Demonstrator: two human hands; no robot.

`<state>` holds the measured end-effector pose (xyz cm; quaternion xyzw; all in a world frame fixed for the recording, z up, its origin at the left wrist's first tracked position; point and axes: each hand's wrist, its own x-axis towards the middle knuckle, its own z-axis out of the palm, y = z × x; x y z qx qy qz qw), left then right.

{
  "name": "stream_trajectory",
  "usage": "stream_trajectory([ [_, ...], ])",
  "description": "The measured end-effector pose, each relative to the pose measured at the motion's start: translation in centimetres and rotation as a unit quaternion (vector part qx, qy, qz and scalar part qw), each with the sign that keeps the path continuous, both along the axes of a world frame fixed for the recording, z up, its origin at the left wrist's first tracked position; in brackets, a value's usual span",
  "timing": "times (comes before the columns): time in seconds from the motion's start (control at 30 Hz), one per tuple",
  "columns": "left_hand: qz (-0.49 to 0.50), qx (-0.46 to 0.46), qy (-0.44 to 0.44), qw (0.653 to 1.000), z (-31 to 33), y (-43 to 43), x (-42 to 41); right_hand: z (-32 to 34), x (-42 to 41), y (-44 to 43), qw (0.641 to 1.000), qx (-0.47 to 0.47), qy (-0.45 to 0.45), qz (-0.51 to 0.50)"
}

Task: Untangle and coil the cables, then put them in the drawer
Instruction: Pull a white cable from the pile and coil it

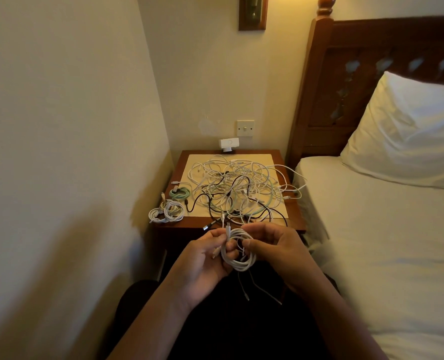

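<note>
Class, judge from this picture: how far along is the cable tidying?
Done: a green coil and white coils sit at the left edge of the bedside table. In hand: the left hand and right hand hold a white cable, partly coiled. Left: the big tangle, then storing everything; no drawer shows.

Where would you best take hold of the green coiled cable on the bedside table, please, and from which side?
Probably across its bundled loops, from above. The green coiled cable lies flat near the left edge of the bedside table, so one pinch can take the whole bundle and keep it coiled. Avoid the plug ends at its left: pulling them would likely unwind it.
</note>
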<state>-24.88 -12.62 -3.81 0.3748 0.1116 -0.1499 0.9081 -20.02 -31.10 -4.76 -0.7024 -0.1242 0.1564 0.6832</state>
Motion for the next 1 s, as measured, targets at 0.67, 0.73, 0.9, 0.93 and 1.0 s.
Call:
stream_trajectory([
  [0.67,-0.011,0.673,-0.181,0.717,0.7,-2.1,-3.9,0.6,-3.8,-1.7,0.965,-0.149,-0.208,-0.061],
  [0.73,-0.032,0.657,-0.175,0.732,1.3,-1.3,-3.2,0.8,-3.3,-1.3,0.961,-0.16,-0.219,-0.053],
  [0.9,-0.017,0.618,-0.179,0.765,1.5,0.9,-0.7,1.2,-0.8,0.5,0.958,-0.169,-0.226,-0.055],
  [0.93,-0.007,0.612,-0.183,0.77,1.4,1.4,-0.2,1.2,-0.2,0.9,0.96,-0.163,-0.22,-0.057],
  [1.0,0.021,0.617,-0.186,0.764,1.3,2.3,1.1,1.2,1.0,1.7,0.966,-0.15,-0.205,-0.055],
])
